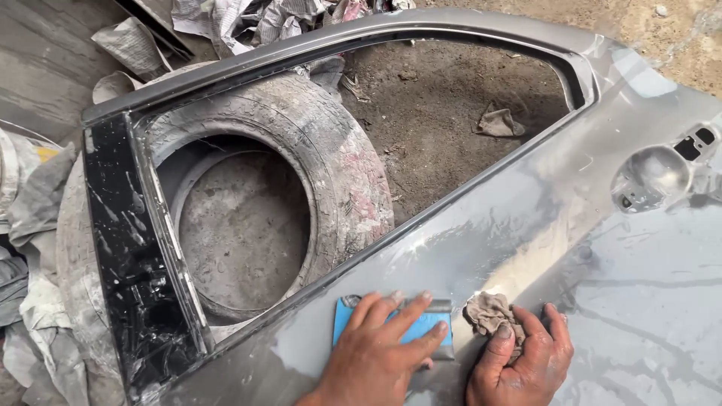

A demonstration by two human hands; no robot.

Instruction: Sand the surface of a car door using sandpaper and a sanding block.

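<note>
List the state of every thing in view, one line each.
Car door: lying flat, wet, window frame without glass.
Blue sanding block: pressed flat under left hand.
Rag: crumpled, gripped by right hand.
Tyre: dusty, under the door.
Cloth scrap: on dirt.

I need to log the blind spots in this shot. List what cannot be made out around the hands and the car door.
- Head view: the blue sanding block is mostly covered by the left hand.
- Head view: the rag is partly hidden in the right hand.
- Head view: the car door is cut off by the right and bottom edges.
- Head view: the tyre is partly hidden behind the door frame.
</note>
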